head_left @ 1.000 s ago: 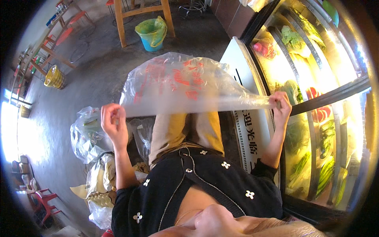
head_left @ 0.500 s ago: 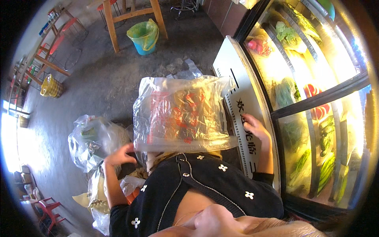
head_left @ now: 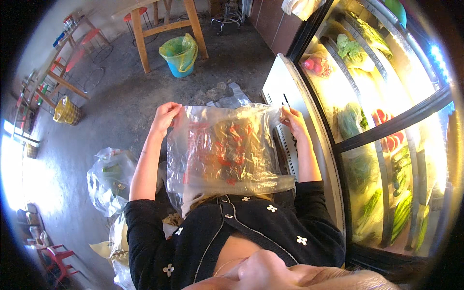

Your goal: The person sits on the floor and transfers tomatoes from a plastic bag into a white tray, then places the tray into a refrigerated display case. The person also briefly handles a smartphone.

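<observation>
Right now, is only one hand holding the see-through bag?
No, the left hand and the right hand each pinch a far corner of the see-through bag.

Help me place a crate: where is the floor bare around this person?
A wide bare patch of floor lies between the checked basket, the blue bin and the left hand. It is crowded beside the left forearm, where plastic bags lie, and before the torso, where left and right hand hold a printed bag.

A lit fridge (head_left: 386,125) (black-framed) flanks grey floor (head_left: 121,106) where a wooden table (head_left: 140,46) stands.
</observation>
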A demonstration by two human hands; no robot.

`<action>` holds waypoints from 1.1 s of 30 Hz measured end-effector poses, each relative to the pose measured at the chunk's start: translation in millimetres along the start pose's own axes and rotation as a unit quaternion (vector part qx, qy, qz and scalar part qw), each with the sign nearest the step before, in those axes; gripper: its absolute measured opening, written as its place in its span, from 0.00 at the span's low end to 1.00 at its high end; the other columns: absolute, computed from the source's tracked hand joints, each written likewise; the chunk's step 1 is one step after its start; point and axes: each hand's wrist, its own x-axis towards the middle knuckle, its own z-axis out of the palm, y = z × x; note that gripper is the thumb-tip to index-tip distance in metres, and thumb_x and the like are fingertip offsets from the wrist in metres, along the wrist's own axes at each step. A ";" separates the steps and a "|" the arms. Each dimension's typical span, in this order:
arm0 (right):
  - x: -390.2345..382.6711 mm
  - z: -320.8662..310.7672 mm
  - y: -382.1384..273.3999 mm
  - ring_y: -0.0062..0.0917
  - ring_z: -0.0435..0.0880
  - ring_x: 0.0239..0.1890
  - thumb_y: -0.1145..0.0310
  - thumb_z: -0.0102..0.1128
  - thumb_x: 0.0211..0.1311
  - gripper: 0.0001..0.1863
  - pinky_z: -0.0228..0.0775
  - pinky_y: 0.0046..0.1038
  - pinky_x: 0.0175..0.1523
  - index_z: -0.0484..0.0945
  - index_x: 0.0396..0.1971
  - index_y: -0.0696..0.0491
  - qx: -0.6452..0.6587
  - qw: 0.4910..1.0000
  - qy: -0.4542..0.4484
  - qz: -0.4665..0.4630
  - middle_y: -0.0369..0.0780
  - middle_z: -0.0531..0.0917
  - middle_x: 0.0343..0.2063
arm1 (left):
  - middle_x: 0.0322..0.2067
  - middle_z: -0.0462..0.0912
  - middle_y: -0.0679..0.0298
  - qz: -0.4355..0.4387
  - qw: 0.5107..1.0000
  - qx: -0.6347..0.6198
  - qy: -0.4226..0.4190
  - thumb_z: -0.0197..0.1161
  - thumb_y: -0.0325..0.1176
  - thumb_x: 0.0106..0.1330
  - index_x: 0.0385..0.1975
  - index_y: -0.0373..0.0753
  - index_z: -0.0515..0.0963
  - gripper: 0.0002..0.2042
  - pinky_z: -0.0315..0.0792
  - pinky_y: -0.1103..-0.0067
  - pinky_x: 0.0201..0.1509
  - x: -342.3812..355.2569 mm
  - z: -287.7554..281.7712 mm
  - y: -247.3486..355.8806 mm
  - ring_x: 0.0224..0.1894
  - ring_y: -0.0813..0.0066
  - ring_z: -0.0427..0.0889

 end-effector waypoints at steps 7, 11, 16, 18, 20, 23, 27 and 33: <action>-23.0 -42.4 -14.3 0.17 0.79 0.31 0.68 0.70 0.61 0.05 0.71 0.23 0.39 0.82 0.31 0.49 0.139 0.979 0.097 -0.117 0.30 0.83 0.28 | 0.20 0.73 0.73 0.180 0.962 -0.084 0.185 0.63 0.31 0.70 0.29 0.40 0.76 0.07 0.62 0.85 0.23 2.9 -31.6 -18.2 0.20 0.86 0.69; -43.5 -44.7 -29.6 0.18 0.82 0.34 0.65 0.68 0.64 0.05 0.75 0.27 0.42 0.81 0.33 0.47 0.150 0.969 0.124 -0.149 0.31 0.83 0.31 | 0.20 0.73 0.74 0.171 0.961 -0.093 0.199 0.63 0.32 0.71 0.29 0.40 0.76 0.07 0.60 0.86 0.21 -6.5 -22.7 -10.9 0.19 0.88 0.68; 3.1 -63.7 -30.5 0.19 0.82 0.30 0.58 0.61 0.70 0.11 0.77 0.23 0.32 0.77 0.32 0.49 0.069 0.980 0.036 -0.182 0.32 0.80 0.27 | 0.21 0.72 0.75 0.158 0.971 -0.047 0.175 0.63 0.33 0.71 0.30 0.40 0.76 0.07 0.60 0.87 0.20 15.0 -25.1 -18.3 0.19 0.90 0.65; 21.3 -33.8 -37.9 0.21 0.84 0.33 0.56 0.57 0.73 0.11 0.78 0.25 0.37 0.76 0.39 0.49 0.130 0.977 0.116 -0.123 0.34 0.83 0.32 | 0.22 0.73 0.75 0.153 0.972 -0.040 0.171 0.63 0.35 0.71 0.32 0.40 0.77 0.07 0.61 0.86 0.20 25.6 -25.3 -36.9 0.19 0.90 0.66; 24.1 -33.2 -40.2 0.28 0.80 0.48 0.58 0.54 0.74 0.19 0.76 0.30 0.53 0.70 0.55 0.56 0.028 0.963 0.188 -0.192 0.42 0.79 0.46 | 0.23 0.74 0.75 0.122 0.977 -0.057 0.164 0.62 0.35 0.72 0.33 0.40 0.78 0.07 0.62 0.86 0.20 36.6 -17.0 -35.3 0.20 0.90 0.67; -31.2 22.2 -64.5 0.35 0.72 0.63 0.66 0.48 0.76 0.19 0.63 0.38 0.67 0.67 0.61 0.58 -0.221 0.889 0.184 -0.356 0.47 0.75 0.58 | 0.26 0.77 0.73 0.075 0.977 -0.102 0.169 0.62 0.40 0.72 0.38 0.39 0.78 0.10 0.66 0.85 0.23 14.1 -27.1 -39.2 0.22 0.87 0.71; -89.4 61.5 -58.0 0.42 0.72 0.62 0.74 0.60 0.64 0.19 0.63 0.38 0.66 0.74 0.55 0.58 -0.477 0.771 -0.067 -0.417 0.47 0.75 0.58 | 0.30 0.78 0.72 0.081 0.980 -0.096 0.153 0.62 0.44 0.72 0.42 0.38 0.78 0.14 0.70 0.84 0.28 4.6 -34.2 -72.5 0.28 0.85 0.74; -98.8 71.7 -21.0 0.43 0.74 0.60 0.72 0.54 0.70 0.19 0.64 0.37 0.65 0.70 0.58 0.59 -0.353 0.862 0.002 -0.364 0.50 0.75 0.57 | 0.40 0.81 0.69 -0.001 0.949 -0.272 0.158 0.60 0.49 0.72 0.51 0.39 0.74 0.20 0.75 0.78 0.45 -33.7 -16.9 -100.3 0.42 0.80 0.79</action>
